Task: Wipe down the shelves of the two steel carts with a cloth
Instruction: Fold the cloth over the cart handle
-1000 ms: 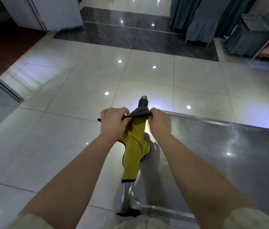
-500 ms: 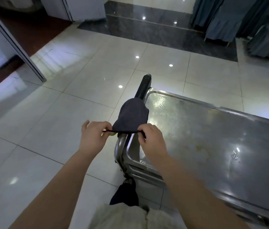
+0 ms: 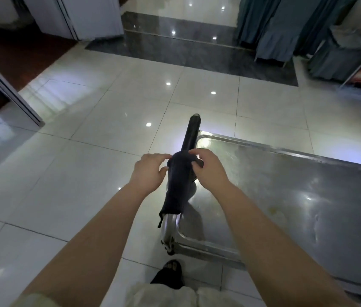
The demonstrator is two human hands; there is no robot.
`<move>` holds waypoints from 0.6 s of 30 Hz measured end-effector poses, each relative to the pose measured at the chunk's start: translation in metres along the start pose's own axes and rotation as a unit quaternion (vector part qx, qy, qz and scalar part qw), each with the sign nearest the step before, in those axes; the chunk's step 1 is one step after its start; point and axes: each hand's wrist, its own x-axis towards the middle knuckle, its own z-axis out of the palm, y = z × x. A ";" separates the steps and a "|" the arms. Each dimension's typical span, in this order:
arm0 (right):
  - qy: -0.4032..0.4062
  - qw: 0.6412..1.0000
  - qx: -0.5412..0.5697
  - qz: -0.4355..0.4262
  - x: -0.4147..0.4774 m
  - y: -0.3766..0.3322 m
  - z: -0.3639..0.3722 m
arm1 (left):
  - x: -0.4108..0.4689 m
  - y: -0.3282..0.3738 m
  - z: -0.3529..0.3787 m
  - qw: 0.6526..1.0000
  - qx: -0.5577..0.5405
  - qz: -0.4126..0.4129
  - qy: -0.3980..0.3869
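Now left grip and right grip pinch the dark cloth draped over the cart handle.
I see it hanging limp and narrow between them, down along the bar. Right of the grips lies the steel shelf with its raised rim; left of them, open floor tiles.

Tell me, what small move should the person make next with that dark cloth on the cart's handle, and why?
Probably lift the cloth off the handle and spread it on the top shelf. The left hand and right hand both hold the cloth where it drapes over the handle, and the steel surface beside it shows smears and a yellowish spot.
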 end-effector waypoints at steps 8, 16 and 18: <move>-0.081 0.979 -0.187 0.020 0.040 -0.005 0.020 | 0.058 -0.004 0.014 0.991 0.112 0.068 -0.039; -0.081 0.984 -0.130 0.090 0.052 -0.013 0.015 | 0.064 -0.029 0.019 0.986 0.122 0.094 -0.057; -0.108 0.979 -0.107 0.134 0.055 -0.018 0.013 | 0.066 -0.028 0.018 0.992 0.056 0.082 -0.079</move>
